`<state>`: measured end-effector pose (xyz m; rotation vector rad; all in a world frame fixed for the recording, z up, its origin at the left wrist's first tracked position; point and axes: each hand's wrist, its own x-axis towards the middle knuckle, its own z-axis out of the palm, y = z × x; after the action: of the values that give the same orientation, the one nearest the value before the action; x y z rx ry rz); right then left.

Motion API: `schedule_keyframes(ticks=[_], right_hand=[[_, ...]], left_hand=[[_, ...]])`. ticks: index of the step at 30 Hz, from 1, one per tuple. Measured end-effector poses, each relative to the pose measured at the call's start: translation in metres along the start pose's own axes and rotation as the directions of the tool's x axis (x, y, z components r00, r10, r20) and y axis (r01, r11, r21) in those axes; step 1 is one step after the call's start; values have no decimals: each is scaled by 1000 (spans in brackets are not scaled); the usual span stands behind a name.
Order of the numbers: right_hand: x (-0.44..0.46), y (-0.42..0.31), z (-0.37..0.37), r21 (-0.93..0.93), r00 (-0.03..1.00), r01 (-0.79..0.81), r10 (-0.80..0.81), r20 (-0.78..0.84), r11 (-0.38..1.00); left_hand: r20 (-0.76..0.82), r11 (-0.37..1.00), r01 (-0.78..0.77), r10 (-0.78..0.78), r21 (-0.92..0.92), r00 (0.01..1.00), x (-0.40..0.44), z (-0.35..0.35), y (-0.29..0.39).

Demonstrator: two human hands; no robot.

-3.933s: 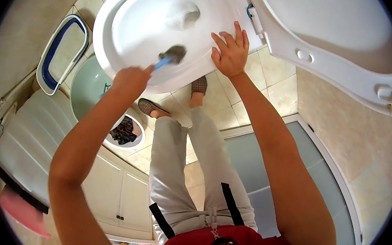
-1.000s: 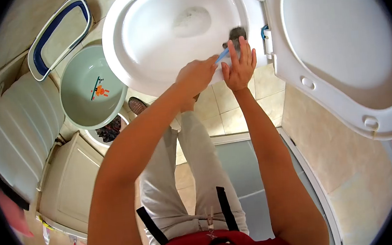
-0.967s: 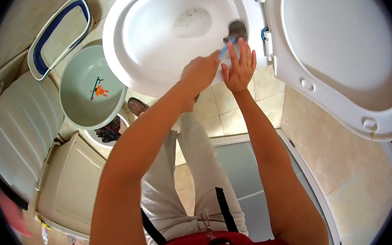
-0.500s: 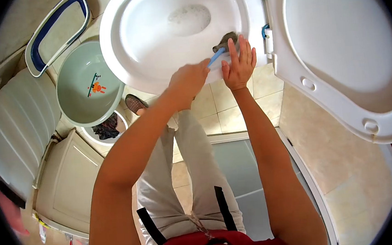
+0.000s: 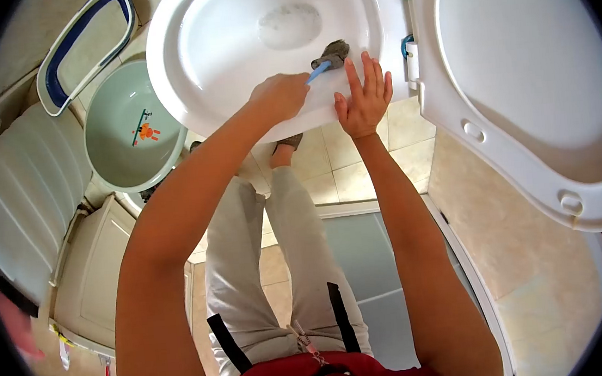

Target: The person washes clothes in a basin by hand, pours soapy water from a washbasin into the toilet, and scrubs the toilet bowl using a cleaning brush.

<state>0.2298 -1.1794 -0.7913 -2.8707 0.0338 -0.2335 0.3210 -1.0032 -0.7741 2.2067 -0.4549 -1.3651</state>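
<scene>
My left hand is closed round the blue handle of a brush. The brush's dark grey, matted head rests against the inner slope of a white toilet bowl, on its near right side. Just right of it, my right hand lies on the bowl's rim with fingers spread and holds nothing. Foamy water stands in the bottom of the bowl.
The raised white seat and lid are on the right. At the left stand a green basin and a blue-and-white folding bucket. A glass-panelled frame and cabinet door are lower down.
Since half a second ago, the brush and my left hand have moved left and slightly up, away from my right hand. My right hand stays on the rim. The view has shifted a little.
</scene>
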Motion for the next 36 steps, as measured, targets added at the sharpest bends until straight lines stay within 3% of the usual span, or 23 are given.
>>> schedule_keyframes(ticks=[1, 4, 7, 11, 13, 17, 20, 22, 25, 27, 29, 31, 33, 36], right_hand=[[0, 0, 0, -2, 1000, -2, 2, 4, 1000], [2, 2, -2, -11, 1000, 2, -1, 11, 1000], [1, 3, 0, 3, 1000, 10, -10, 6, 1000], [-4, 2, -4, 3, 1000, 1, -1, 15, 1000], [-1, 2, -2, 17, 1000, 7, -7, -8, 1000], [0, 6, -5, 2, 1000, 4, -4, 22, 1000], [-3, 9, -1, 11, 1000, 4, -4, 20, 1000], [-2, 11, -1, 25, 1000, -1, 1, 25, 1000], [-3, 13, -3, 31, 1000, -3, 2, 24, 1000], [-2, 13, -4, 31, 999, -8, 7, 40, 999], [-3, 14, -1, 41, 1000, -3, 2, 16, 999], [-4, 15, -1, 51, 1000, -3, 3, 1, 999], [1, 18, -4, 33, 1000, 6, -6, 1, 999], [-6, 16, -2, 29, 999, 20, -21, 32, 999]], left_hand=[[4, 1000, -1, 0, 25, 1000, 10, -6, 1], [-106, 960, 256, -244, 113, 964, 68, 7, -8], [-291, 891, 376, -300, 254, 908, 106, 19, -11], [-229, 835, 289, -201, 468, 952, 112, 14, -4], [-275, 830, 324, -216, 454, 937, 105, 13, -15], [-101, 738, 121, -71, 664, 992, 29, -7, -54], [-95, 602, 197, -197, 774, 976, -52, -45, -90], [-99, 426, 205, -256, 881, 962, -97, -80, -91], [-100, 376, 185, -235, 908, 967, -99, -107, -91], [-186, 446, 260, -204, 856, 961, -49, -95, -97], [-171, 464, 257, -219, 848, 960, 1, -66, -72], [-181, 548, 228, -139, 805, 974, 52, -12, -83], [-169, 770, 339, -295, 541, 940, 68, 11, -41], [-134, 855, 295, -263, 427, 956, 58, 26, -19]])
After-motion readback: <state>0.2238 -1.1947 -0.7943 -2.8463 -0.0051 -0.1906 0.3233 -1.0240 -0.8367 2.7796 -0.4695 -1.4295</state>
